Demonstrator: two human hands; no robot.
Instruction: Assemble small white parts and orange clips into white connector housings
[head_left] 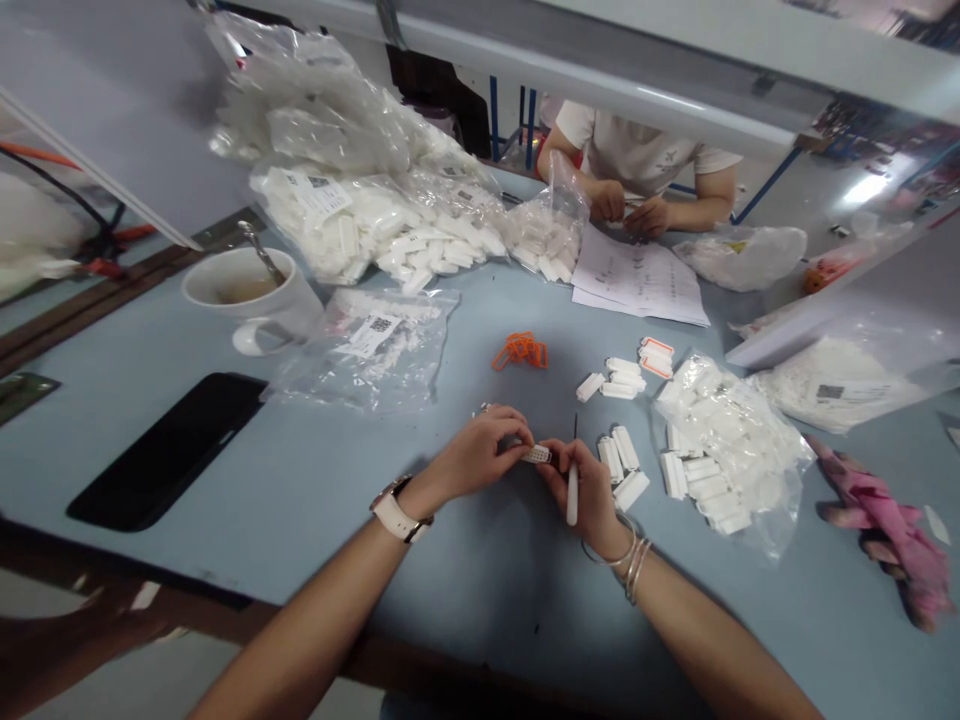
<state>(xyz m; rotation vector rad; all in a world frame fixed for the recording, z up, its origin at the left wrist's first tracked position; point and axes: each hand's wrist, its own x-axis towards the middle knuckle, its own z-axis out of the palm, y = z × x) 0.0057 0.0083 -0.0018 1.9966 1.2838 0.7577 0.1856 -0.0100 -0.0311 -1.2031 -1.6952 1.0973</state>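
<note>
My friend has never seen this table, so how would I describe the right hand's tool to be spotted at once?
Over the blue table, find the right hand, the one with bracelets. It holds the tool, white handle toward the wearer. Unlike the chunky white parts nearby, it is slim, with a thin dark tip.

Small held part point(537, 455): matt white plastic, dotted face. Tool point(573, 495): smooth white plastic handle, thin shaft looks metal. White pieces point(625, 448): smooth matt plastic. Orange frames point(529, 350): plastic. Flat bag point(405, 345): clear plastic, glossy, crinkled. Mug point(304, 300): smooth glazed ceramic. Spoon point(261, 252): shiny metal. Phone point(169, 450): smooth, glass-like. Sheets point(641, 280): matt paper. Tabletop point(300, 470): smooth, matt. Bracelets point(636, 570): polished metal.
</note>
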